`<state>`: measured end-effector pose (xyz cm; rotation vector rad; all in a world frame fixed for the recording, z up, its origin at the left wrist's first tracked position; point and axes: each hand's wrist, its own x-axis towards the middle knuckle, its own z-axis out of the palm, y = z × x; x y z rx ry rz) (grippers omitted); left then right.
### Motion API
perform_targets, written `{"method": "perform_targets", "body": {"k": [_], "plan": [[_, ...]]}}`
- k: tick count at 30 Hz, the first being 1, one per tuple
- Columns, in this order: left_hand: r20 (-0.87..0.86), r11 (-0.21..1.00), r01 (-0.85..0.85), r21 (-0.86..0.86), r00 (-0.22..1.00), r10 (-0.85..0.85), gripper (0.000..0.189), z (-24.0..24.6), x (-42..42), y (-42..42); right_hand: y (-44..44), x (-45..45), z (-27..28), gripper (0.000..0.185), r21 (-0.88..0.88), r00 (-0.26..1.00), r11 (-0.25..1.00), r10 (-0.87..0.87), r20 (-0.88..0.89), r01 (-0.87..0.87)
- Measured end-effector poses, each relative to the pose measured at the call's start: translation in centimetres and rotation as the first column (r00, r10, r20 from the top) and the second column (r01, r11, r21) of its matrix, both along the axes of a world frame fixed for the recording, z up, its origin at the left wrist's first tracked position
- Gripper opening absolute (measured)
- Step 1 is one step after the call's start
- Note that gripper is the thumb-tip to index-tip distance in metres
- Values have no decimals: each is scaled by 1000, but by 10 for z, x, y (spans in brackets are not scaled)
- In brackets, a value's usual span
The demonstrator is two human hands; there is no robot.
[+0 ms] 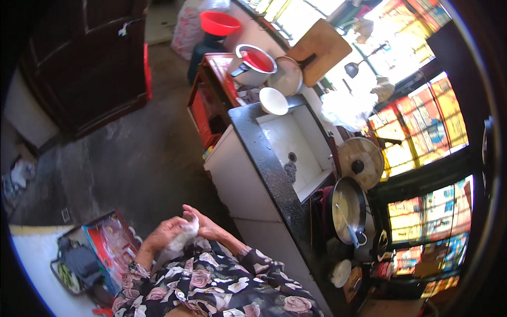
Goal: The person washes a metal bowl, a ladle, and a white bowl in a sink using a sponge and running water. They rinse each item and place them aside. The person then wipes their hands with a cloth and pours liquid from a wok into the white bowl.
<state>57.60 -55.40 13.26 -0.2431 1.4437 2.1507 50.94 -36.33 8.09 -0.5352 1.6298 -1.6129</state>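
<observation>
In front of my floral sleeves, my left hand (163, 233) and my right hand (209, 226) are close together at waist height. Between them is a whitish, crumpled cloth or thin plastic bag (185, 237); I cannot tell which. The fingers of my left hand pinch its upper part. My right hand lies along its other side, thumb and fingers around the top end. Part of it hangs down against the dark floral shirt (206, 273). To the right of my hands runs the dark stone counter (263, 168).
A white sink (285, 132) is set into the counter, a white bowl (273, 101) at its far corner. A wok (348, 210) holding a blue-handled utensil (351, 233) stands right. A low table (113, 233) with bags is at left. Beyond are a wooden door (87, 67) and red basin (220, 23).
</observation>
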Motion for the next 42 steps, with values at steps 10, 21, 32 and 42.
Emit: {"method": "perform_targets", "body": {"k": [10, 21, 32, 42], "plan": [[-75, 983, 162, 88, 985, -156, 20, 22, -129, 23, 86, -44, 88, 23, -32, 918, 967, -231, 322, 254], [-34, 921, 389, 31, 921, -388, 22, -2, -286, 136, 169, -121, 75, 42, -51, 671, 681, -701, 241, 730], [-545, 238, -559, -795, 483, -686, 59, -25, -455, 156, 138, -303, 6, 58, 392, 414, 133, -313, -855, 910], [-19, 967, 115, -227, 992, -122, 69, -37, -540, 182, 131, -240, 14, 25, 176, 119, -26, -640, -759, 984]]}}
